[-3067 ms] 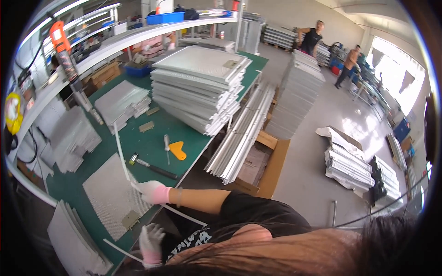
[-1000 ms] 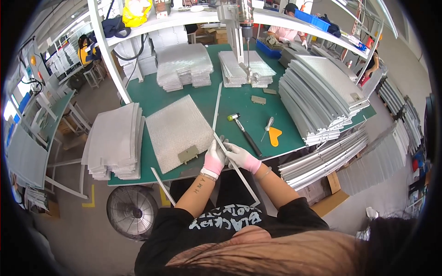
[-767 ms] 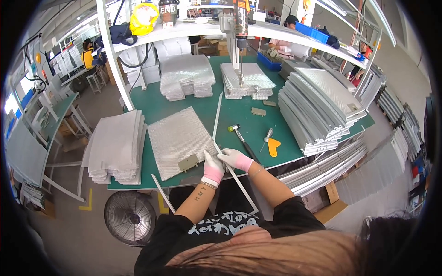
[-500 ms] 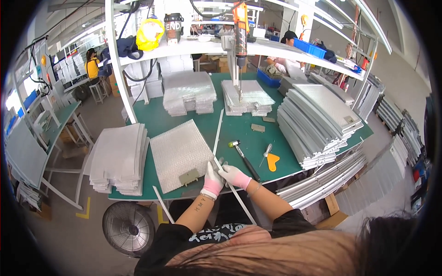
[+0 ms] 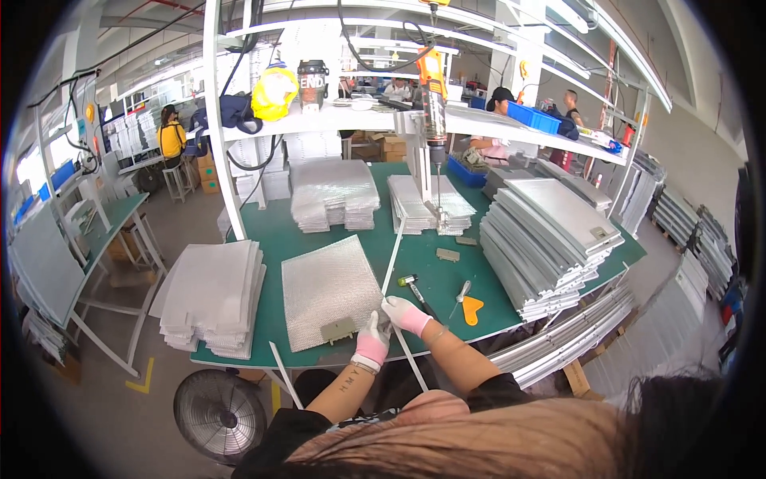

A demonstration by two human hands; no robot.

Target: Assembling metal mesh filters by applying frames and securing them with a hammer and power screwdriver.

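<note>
A silver mesh-textured panel (image 5: 329, 279) lies flat on the green bench, with a small grey-green block (image 5: 339, 329) at its near edge. My right hand (image 5: 407, 314), in a white and pink glove, is closed on a long thin metal strip (image 5: 394, 259). The strip slants past the panel's right corner and runs down over the bench's front edge. My left hand (image 5: 373, 342), gloved likewise, is closed at that same corner, thumb up, beside the strip. What its fingers grip is hidden.
A hammer (image 5: 419, 295), a screwdriver (image 5: 462, 294) and an orange scraper-like piece (image 5: 473, 311) lie to the right. Panel stacks stand at left (image 5: 211, 287) and right (image 5: 542, 247). A power driver (image 5: 433, 96) hangs over the bench. A fan (image 5: 220, 415) stands below at left.
The view has tilted up, so the bench sits lower in the picture. My left hand has drawn slightly down and away from my right, which stays on the strip.
</note>
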